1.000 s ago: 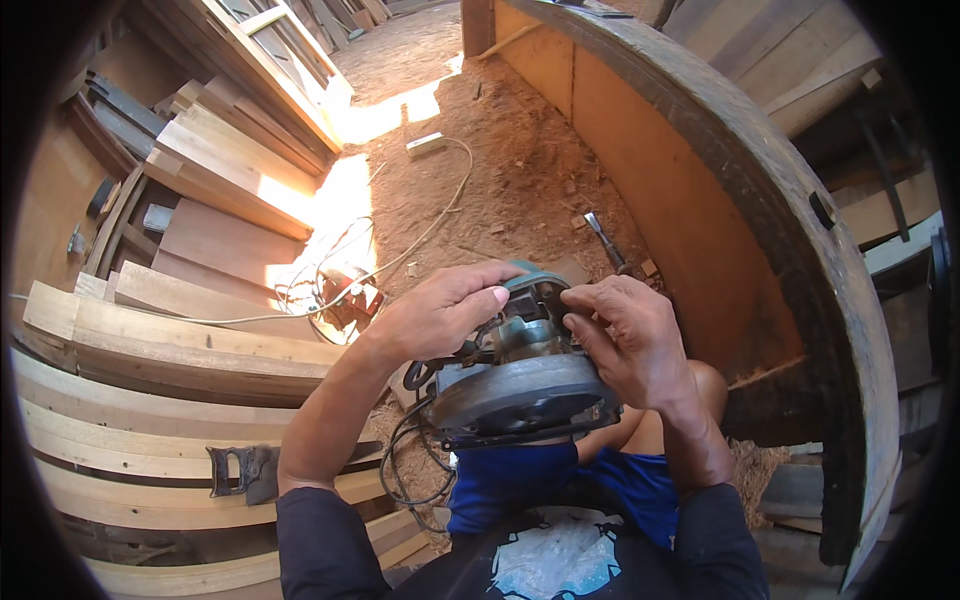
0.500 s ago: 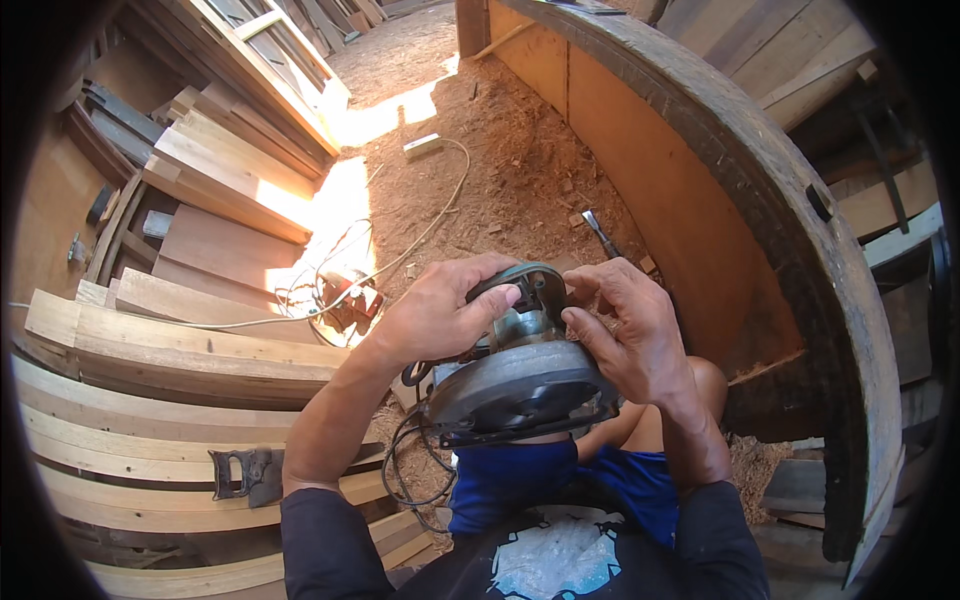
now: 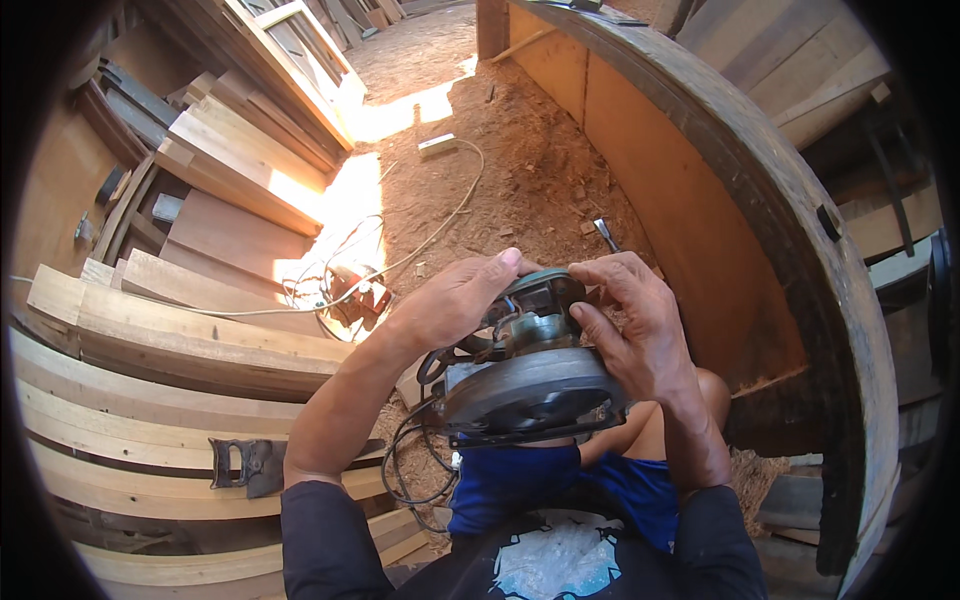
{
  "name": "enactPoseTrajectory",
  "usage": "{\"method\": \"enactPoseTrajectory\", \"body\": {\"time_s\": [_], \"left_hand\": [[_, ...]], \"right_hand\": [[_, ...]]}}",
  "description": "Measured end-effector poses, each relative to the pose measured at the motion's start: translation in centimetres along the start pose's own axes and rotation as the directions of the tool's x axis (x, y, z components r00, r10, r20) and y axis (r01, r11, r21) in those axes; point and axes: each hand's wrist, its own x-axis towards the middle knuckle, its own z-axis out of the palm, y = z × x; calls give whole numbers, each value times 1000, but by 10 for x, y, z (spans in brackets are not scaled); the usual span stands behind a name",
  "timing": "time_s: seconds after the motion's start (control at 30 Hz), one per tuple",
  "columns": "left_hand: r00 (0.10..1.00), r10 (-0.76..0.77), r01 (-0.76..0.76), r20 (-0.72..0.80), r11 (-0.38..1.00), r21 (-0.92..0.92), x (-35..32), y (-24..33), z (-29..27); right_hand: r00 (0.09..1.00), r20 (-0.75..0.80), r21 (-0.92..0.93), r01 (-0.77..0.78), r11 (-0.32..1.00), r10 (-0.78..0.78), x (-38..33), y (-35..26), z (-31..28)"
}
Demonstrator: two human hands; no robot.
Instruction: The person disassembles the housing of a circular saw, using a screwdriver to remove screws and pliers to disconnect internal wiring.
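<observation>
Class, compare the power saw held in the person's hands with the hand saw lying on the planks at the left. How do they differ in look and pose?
The power saw is round-bodied, grey, with a motor and a dark cord; the hand saw is flat, with a dark handle and no cord. The power saw is gripped above the lap by the left hand and right hand; the hand saw lies untouched on the stacked planks. Both are woodcutting tools.

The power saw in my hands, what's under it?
Under the power saw are your lap in blue shorts, a bare knee and loops of black cord. The ground directly beneath is covered.
</observation>
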Motion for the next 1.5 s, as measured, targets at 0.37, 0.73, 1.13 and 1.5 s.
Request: {"method": "enactPoseTrajectory", "body": {"time_s": [0.37,0.73,1.13,1.5], "left_hand": [[998,-60,61,33,998,-30,4,7,0],[994,-102,100,28,993,61,2,20,6],[996,80,-73,-48,988,135,-10,10,-1],[909,409,-274,-77,728,628,-46,-6,8]], "right_hand": [[964,114,-138,256,957,-241,8,-2,-5],[950,259,-240,236,942,-172,12,-15,-12],[953,87,-221,304,927,-291,14,-3,-5],[972,139,-157,208,965,-187,7,-4,-10]]}}
